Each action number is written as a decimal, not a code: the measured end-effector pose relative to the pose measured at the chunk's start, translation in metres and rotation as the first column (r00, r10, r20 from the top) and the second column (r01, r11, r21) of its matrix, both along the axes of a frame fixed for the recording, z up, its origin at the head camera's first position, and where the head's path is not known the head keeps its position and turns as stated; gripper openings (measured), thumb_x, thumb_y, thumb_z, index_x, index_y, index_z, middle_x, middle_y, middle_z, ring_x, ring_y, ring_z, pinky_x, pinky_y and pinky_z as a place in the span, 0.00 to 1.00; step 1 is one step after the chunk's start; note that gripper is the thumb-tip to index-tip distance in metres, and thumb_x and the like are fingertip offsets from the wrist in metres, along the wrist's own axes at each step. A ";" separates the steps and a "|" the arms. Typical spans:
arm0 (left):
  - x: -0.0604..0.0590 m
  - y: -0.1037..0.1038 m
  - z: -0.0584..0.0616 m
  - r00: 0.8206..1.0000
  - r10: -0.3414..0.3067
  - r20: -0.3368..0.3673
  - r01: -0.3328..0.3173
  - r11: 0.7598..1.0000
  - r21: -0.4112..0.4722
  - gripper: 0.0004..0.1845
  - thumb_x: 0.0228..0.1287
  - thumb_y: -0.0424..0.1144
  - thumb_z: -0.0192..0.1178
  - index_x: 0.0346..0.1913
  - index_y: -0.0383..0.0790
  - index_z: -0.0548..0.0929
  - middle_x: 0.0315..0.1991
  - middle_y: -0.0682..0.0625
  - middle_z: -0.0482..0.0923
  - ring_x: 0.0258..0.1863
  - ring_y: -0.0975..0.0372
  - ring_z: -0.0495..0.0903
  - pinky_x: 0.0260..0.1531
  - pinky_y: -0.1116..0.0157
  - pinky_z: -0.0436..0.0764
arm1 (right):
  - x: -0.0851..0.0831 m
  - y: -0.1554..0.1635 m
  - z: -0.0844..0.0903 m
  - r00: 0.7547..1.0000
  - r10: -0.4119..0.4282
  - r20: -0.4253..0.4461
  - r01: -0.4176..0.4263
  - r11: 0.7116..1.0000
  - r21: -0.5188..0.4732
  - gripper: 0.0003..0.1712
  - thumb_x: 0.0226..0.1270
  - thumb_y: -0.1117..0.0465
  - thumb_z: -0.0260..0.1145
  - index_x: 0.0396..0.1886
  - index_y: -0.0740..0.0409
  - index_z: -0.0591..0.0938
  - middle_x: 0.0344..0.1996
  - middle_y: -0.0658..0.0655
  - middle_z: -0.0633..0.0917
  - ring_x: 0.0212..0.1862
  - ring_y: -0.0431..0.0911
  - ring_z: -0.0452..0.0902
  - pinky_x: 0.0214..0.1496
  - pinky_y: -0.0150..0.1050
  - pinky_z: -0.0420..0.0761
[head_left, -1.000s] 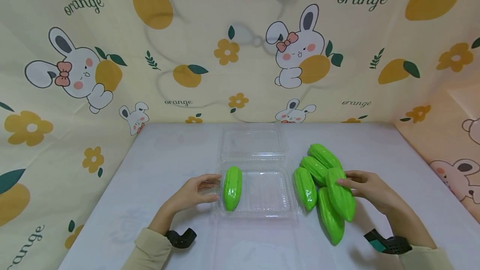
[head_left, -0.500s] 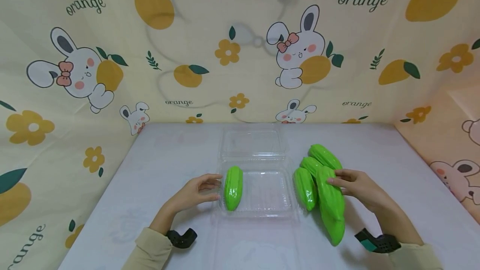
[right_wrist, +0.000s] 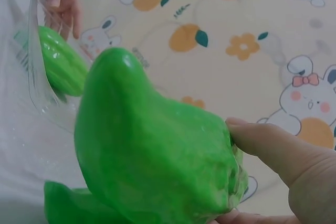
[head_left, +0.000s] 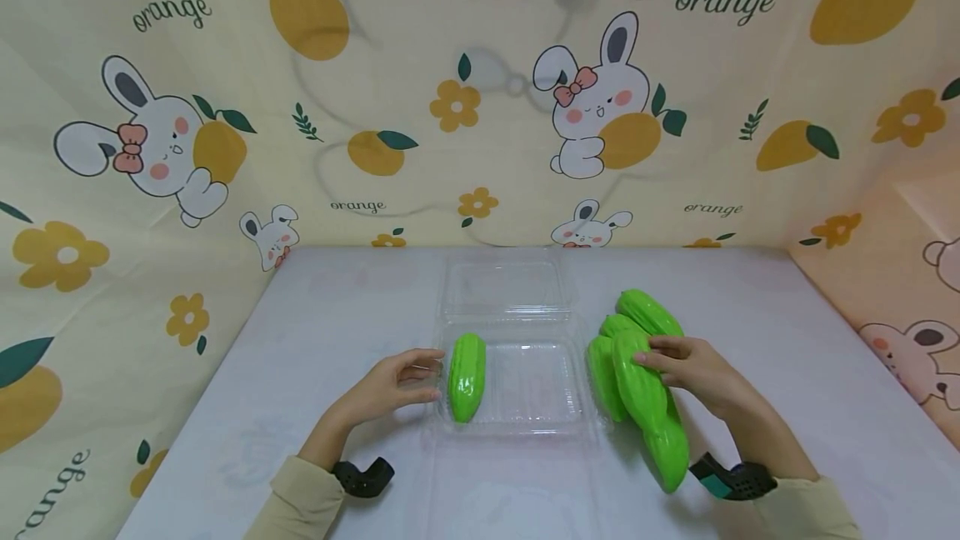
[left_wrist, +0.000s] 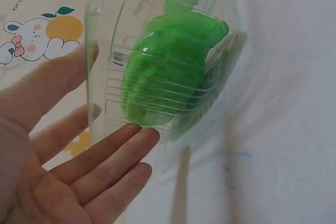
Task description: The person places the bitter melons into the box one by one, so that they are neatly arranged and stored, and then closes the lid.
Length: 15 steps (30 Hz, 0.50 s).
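Observation:
My right hand (head_left: 693, 365) pinches a glossy green ridged vegetable (head_left: 636, 377) between thumb and fingers, tilted above others of the same kind. Its exact kind is unclear; the right wrist view shows a smooth rounded tip and a wrinkled end (right_wrist: 237, 177) at the fingers. An opened clear plastic clamshell box (head_left: 536, 386) lies in the middle of the table. One green vegetable (head_left: 467, 377) lies lengthwise along the left side of its base. Beside that left wall is my left hand (head_left: 393, 379), fingers loosely extended, fingertips at or against the plastic (left_wrist: 100, 119).
Below and behind the held one, several green vegetables lie in a pile, with one (head_left: 651, 312) at the back and one (head_left: 666, 448) at the front. The box's lid (head_left: 504, 286) lies folded back towards the printed cloth wall (head_left: 420, 65). White cloth covers the table (head_left: 337, 298).
My right hand has moved left with the held vegetable, from the pile's right side towards the box, passing over the other vegetables. The left hand and box have stayed nearly still.

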<state>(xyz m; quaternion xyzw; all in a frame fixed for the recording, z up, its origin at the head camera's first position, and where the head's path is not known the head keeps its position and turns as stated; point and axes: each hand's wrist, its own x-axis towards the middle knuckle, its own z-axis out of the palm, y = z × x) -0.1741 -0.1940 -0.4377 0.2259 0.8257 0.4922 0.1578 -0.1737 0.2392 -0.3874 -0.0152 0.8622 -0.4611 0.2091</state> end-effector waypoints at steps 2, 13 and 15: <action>0.000 0.000 0.000 1.000 -0.001 0.003 0.001 1.000 0.000 0.34 0.57 0.45 0.63 0.65 0.37 0.66 0.61 0.38 0.71 0.59 0.47 0.74 0.60 0.55 0.76 | 0.000 -0.003 -0.001 1.000 -0.004 0.004 0.004 1.000 -0.010 0.44 0.67 0.46 0.56 0.67 0.75 0.54 0.67 0.76 0.57 0.67 0.65 0.61 0.64 0.56 0.72; 0.001 0.001 0.002 1.000 0.003 0.004 -0.003 1.000 -0.001 0.34 0.58 0.46 0.63 0.65 0.36 0.65 0.61 0.38 0.71 0.60 0.47 0.73 0.60 0.55 0.75 | -0.004 -0.022 -0.002 0.999 -0.041 0.018 0.042 0.998 -0.042 0.45 0.66 0.45 0.58 0.67 0.75 0.55 0.68 0.74 0.58 0.67 0.64 0.59 0.66 0.57 0.70; 0.001 0.001 0.003 1.000 0.002 0.005 -0.002 1.000 0.003 0.34 0.58 0.46 0.63 0.65 0.36 0.65 0.61 0.38 0.71 0.60 0.46 0.73 0.60 0.55 0.75 | -0.004 -0.025 -0.002 0.999 -0.046 0.019 0.047 0.997 -0.054 0.45 0.65 0.45 0.58 0.67 0.74 0.55 0.68 0.73 0.58 0.68 0.64 0.59 0.66 0.56 0.70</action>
